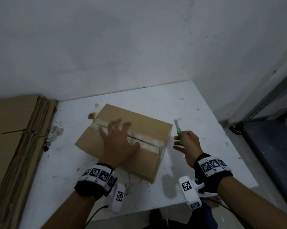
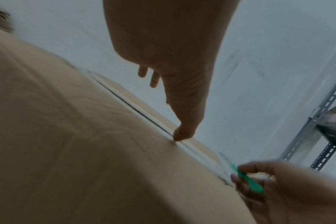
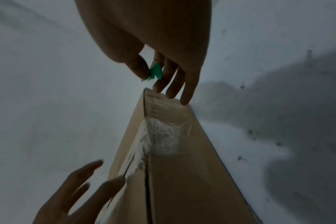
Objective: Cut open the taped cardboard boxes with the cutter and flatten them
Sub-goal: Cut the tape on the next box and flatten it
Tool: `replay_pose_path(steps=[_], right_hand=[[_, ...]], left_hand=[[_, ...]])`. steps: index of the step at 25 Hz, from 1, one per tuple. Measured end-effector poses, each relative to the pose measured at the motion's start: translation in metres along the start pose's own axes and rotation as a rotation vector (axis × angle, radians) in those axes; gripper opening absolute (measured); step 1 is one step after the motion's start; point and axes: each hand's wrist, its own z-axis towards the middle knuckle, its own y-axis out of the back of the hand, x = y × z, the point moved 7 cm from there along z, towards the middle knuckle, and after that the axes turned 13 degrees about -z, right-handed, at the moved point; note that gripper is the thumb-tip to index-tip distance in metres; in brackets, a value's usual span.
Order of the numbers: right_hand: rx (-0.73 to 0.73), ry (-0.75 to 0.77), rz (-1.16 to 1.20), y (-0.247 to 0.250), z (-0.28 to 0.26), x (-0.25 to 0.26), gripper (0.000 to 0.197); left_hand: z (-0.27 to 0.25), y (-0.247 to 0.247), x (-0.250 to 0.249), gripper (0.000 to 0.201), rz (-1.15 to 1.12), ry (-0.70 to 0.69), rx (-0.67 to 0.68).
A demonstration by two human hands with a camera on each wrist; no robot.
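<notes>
Head view: a taped cardboard box [image 1: 123, 142] sits near the middle of the white counter [image 1: 197, 104], its top seam slit along the tape [image 1: 149, 142]. The left hand [image 1: 118, 142] lies flat on the box top, fingers spread, gripping nothing. The right hand [image 1: 188, 146], just beside the box's right end, pinches the green cutter [image 1: 179, 133], blade pointing toward the counter's far edge. Flattened cardboard [image 1: 15, 138] is stacked past the counter's left edge.

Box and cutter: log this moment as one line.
left hand flat on box over taped seam | right hand holds green cutter, blade out, beside box | flaps closed | flattened cardboard left of table
</notes>
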Motion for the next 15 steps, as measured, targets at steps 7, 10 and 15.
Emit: replay_pose_path(steps=[7,10,15], right_hand=[[0.144,-0.078,0.045,-0.017,-0.021,-0.029,0.009],[0.188,-0.065,0.043,-0.023,-0.028,-0.03,0.01],[0.224,-0.026,-0.061,-0.027,-0.037,-0.033,0.012]], left_hand=[[0.038,-0.052,-0.059,0.09,0.019,-0.163,0.57],[0.053,-0.053,-0.055,0.088,0.024,-0.113,0.631],[0.061,-0.054,-0.053,0.075,0.086,-0.135,0.677]])
